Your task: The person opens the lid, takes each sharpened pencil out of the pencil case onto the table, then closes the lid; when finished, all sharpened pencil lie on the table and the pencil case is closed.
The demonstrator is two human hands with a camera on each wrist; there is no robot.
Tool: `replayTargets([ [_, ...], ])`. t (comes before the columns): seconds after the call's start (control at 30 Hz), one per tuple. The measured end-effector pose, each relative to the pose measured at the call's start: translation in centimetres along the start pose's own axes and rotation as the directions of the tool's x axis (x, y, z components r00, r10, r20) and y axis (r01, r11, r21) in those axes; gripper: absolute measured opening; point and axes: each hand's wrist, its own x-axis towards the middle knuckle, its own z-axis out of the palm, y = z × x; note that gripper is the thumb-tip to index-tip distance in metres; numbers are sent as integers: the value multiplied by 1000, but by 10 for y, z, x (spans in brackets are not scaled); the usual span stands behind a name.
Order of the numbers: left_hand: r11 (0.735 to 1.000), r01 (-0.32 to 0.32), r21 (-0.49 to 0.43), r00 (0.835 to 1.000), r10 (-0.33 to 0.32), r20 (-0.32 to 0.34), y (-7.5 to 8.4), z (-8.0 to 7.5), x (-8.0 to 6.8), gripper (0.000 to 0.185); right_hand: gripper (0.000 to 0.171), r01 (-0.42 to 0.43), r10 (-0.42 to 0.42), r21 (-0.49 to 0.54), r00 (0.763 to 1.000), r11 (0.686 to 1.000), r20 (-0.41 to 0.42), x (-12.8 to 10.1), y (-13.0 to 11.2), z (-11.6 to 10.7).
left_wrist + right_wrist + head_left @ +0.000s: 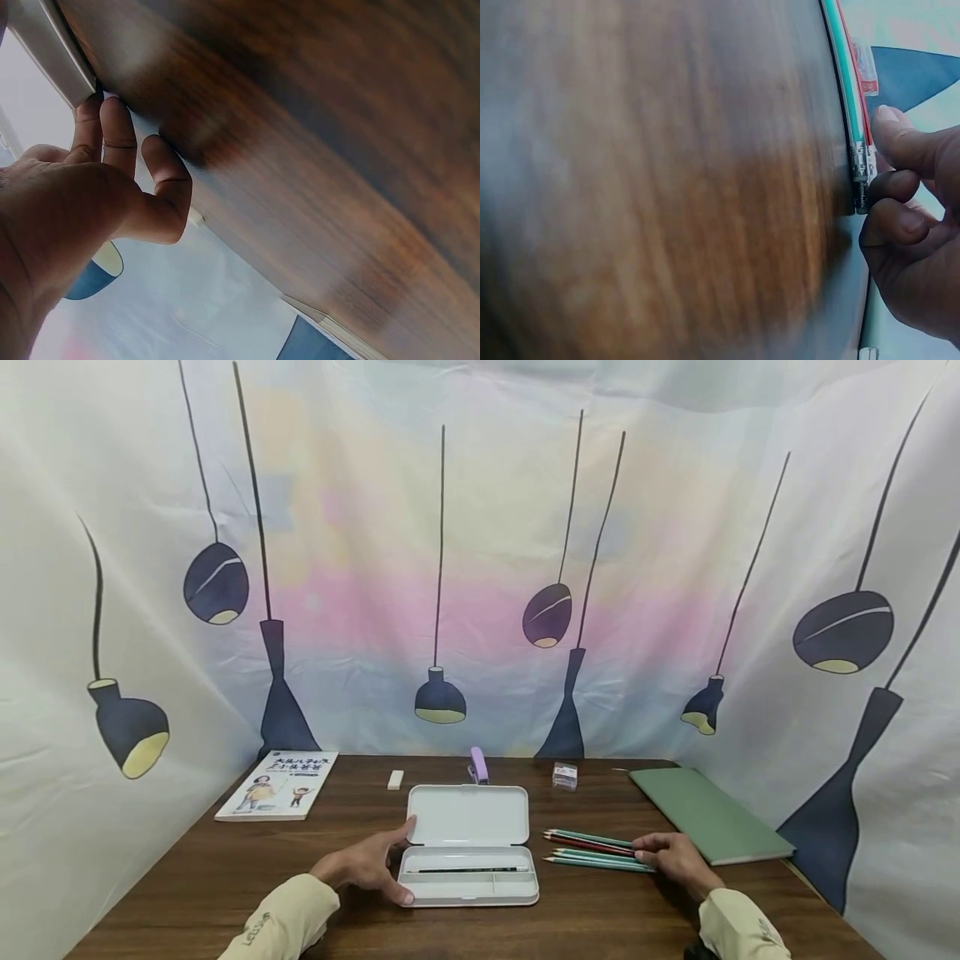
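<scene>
Lamp-printed curtains (480, 568) enclose a brown table (187, 877). At its centre an open white pencil case (468, 847) holds one pencil (468, 869) lying left-right. Left hand (367, 866), fingers spread, steadies the case. Right hand (675, 857) pinches the eraser ends of pencils (592, 850) pointing left toward the case.

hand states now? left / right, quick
Left hand: open, fingers resting against the white pencil case.
Right hand: fingers pinching the eraser ends of the pencils on the table.

Pale khaki long sleeves (288, 917), small dark lettering near cuffs; bare hands.
</scene>
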Motion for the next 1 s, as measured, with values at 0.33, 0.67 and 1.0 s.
replayTargets([
  [0.33,999,4,33,1000,-4,-4,1,-1,-2,115,21,89,-89,1,995,996,-35,-1,-19,14],
  [0.67,999,0,33,1000,0,1,3,-1,1,115,26,347,-376,155,894,925,245,-14,-85,74],
  [1.0,999,7,50,1000,-8,18,1,-1,2,116,33,423,-413,82,793,902,449,-17,-110,106],
])
